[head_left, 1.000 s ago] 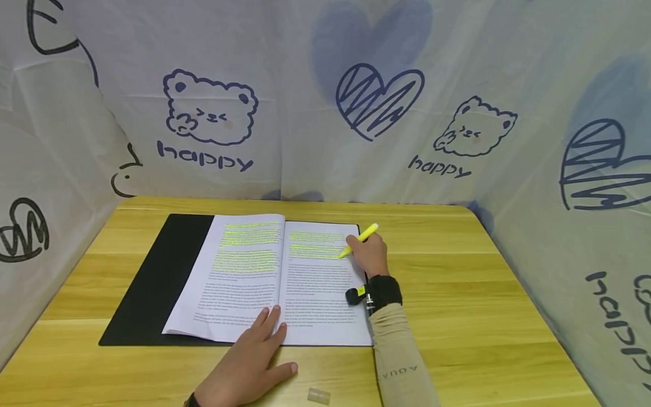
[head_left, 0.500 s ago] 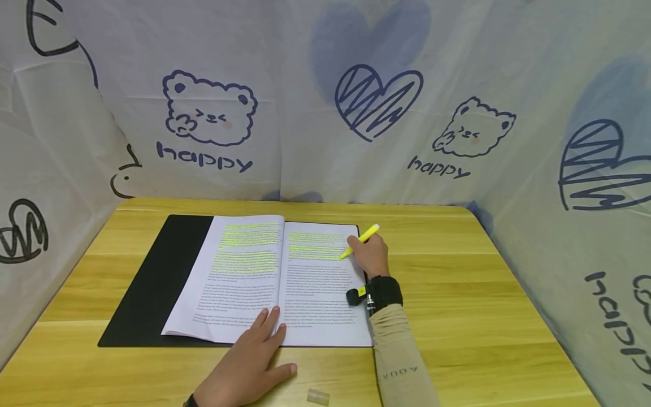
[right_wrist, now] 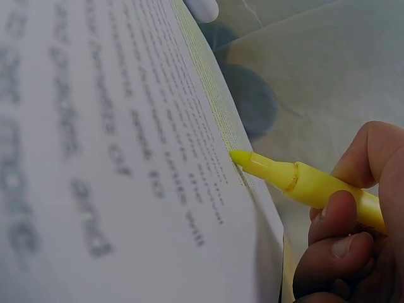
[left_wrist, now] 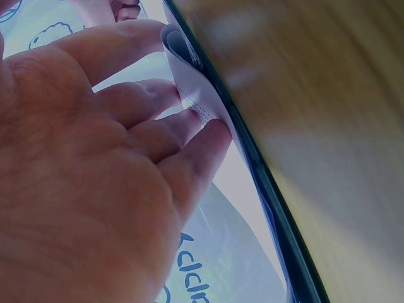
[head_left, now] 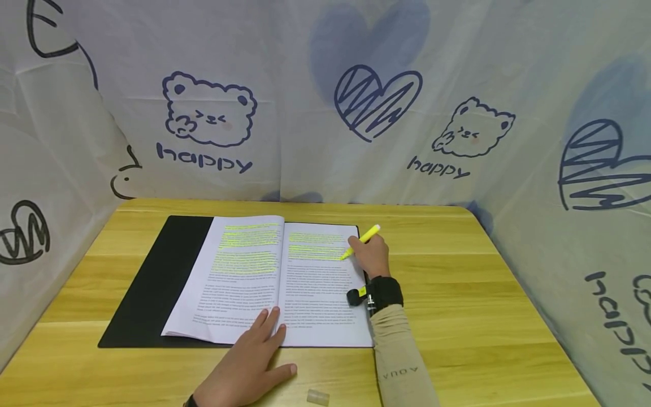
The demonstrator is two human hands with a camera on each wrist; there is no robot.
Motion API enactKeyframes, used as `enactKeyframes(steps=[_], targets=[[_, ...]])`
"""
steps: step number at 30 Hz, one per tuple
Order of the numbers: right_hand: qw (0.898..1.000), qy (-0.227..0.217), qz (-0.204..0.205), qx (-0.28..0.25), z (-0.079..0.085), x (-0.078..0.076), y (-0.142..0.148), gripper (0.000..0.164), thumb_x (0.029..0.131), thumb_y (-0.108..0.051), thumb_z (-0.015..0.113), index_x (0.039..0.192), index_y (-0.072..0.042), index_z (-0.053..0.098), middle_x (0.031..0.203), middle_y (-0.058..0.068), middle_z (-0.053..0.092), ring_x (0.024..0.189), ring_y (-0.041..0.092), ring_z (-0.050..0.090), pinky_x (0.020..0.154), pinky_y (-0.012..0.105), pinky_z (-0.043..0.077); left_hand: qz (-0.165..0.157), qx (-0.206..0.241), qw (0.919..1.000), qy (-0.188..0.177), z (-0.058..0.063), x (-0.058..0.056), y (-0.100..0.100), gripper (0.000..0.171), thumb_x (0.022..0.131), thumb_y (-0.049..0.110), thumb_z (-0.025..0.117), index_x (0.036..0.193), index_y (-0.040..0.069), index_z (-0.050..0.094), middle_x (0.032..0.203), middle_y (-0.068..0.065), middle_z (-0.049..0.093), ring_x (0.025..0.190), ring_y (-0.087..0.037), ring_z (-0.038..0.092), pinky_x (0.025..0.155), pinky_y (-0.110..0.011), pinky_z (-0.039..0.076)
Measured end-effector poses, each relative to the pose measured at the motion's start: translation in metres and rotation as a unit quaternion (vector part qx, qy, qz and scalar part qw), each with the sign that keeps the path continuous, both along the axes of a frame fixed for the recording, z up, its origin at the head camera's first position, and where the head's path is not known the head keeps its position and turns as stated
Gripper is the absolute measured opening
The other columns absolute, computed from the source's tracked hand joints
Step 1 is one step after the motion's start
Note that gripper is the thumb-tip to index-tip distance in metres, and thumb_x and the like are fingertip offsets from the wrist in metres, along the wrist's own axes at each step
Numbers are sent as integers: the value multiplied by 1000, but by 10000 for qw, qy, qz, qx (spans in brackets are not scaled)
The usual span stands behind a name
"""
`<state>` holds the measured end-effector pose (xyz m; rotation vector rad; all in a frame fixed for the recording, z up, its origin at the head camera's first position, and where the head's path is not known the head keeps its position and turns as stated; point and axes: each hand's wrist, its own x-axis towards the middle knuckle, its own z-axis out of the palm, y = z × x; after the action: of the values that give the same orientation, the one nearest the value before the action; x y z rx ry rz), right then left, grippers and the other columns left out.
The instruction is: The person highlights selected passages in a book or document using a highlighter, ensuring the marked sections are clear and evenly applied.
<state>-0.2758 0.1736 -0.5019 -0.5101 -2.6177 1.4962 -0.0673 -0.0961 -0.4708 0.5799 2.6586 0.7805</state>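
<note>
My right hand (head_left: 372,254) pinches a yellow highlighter (right_wrist: 315,184) between thumb and fingers. Its tip meets the right-hand page (head_left: 320,305), at the end of the lowest yellow line on that page. Both pages of the open booklet carry yellow-marked lines in their upper parts, with plain printed text below. My left hand (head_left: 249,362) lies with fingers extended over the bottom of the fold, fingertips on the paper. In the left wrist view, the fingertips of the left hand (left_wrist: 95,145) rest against the curved sheets (left_wrist: 189,79) at the fold.
The booklet lies in a black folder cover (head_left: 152,282) on a wooden table (head_left: 458,316). A small translucent cap-like piece (head_left: 318,397) lies at the near edge. White cloth (head_left: 305,135) with blue drawings hangs behind and at both sides.
The highlighter tip has slid slightly rightward along the lowest marked line, with the right hand moving along. The left hand stays in place on the fold.
</note>
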Motion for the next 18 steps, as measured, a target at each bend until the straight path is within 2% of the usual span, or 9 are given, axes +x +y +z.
enactKeyframes(steps=[18], targets=[[10000,46,-63,3,1,3,-1,37,85,-41,61,92,-5,55,82,11,50,70,25,52,57,33,37,-8,49,9998,212,-2,1,-1,82,87,62,54,142,2,43,159,-12,18,146,-33,9,112,-56,19]])
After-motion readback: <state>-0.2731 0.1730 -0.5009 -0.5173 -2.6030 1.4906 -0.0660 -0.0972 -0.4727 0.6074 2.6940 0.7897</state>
